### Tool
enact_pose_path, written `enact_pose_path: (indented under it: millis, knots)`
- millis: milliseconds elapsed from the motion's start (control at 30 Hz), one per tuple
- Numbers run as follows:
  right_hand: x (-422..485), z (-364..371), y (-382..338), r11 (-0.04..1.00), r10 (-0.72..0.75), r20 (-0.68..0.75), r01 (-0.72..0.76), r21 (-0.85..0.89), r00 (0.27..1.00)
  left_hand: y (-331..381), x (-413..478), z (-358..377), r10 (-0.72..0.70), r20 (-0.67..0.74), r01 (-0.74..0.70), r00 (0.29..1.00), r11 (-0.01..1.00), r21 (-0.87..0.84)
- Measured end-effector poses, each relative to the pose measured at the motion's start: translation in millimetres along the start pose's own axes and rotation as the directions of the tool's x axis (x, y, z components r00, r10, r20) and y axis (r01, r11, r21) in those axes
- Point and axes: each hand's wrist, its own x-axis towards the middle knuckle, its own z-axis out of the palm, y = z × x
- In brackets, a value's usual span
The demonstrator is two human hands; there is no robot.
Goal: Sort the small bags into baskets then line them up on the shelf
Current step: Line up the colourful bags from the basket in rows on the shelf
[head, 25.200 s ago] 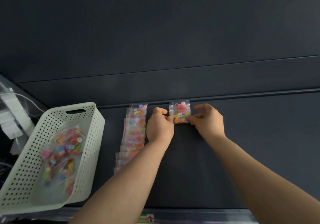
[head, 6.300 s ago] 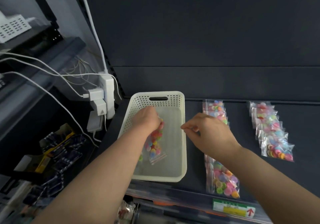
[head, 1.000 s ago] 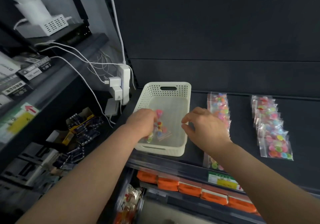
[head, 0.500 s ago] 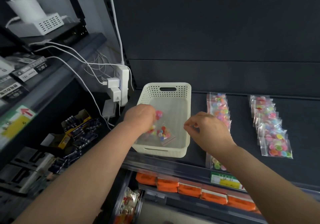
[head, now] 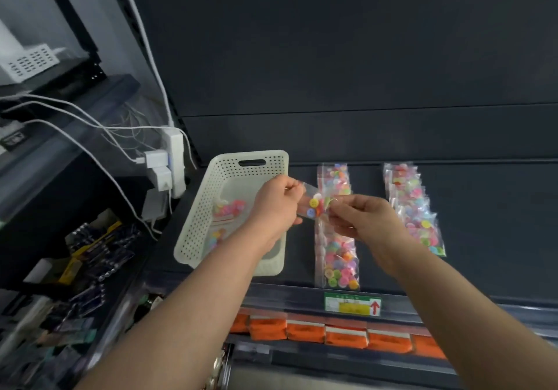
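A small clear bag of bright buttons, yellow, blue and red among them, is held in the air between both hands, just right of the white perforated basket and over the dark shelf. The left hand pinches its upper left part with curled fingers, and the right hand pinches its right edge between thumb and forefinger. More bags lie in the basket, and a near row and a far row of overlapping bags run front to back on the shelf
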Motion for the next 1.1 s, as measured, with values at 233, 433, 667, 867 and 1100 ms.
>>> enact_pose_path:
  millis: [233, 433, 667, 867, 1100]
  knots:
    - [-11.6, -57.8, 0.6, 0.999, 0.013, -0.118, -0.008, 0.038, 0.993, 14.7, -11.9, 66.6, -0.014, 0.089, 0.007, 0.996, 0.997, 0.072]
    - [-18.2, -98.1, 8.9, 0.968, -0.092, -0.274, 0.021, -0.249, 0.957, 26.7, -17.4, 106.2, 0.025, 0.144, -0.040, 0.989, 0.994, 0.099]
    - [-27.0, -138.3, 30.6, 0.965, 0.046, -0.214, -0.099, -0.243, 0.976, 15.3, -28.9, 138.7, -0.047, 0.238, -0.012, 0.970, 0.970, 0.241]
    - [-26.4, -152.3, 46.4, 0.874, -0.070, -0.372, -0.123, -0.469, 0.925, 0.4, -36.3, 163.7, -0.029, 0.250, -0.097, 0.968, 0.873, 0.477]
    - [-13.0, -151.7, 56.7, 0.797, -0.150, -0.358, -0.102, -0.595, 0.922, -3.4, -30.8, 178.5, -0.001, 0.179, -0.101, 0.984, 0.823, 0.559]
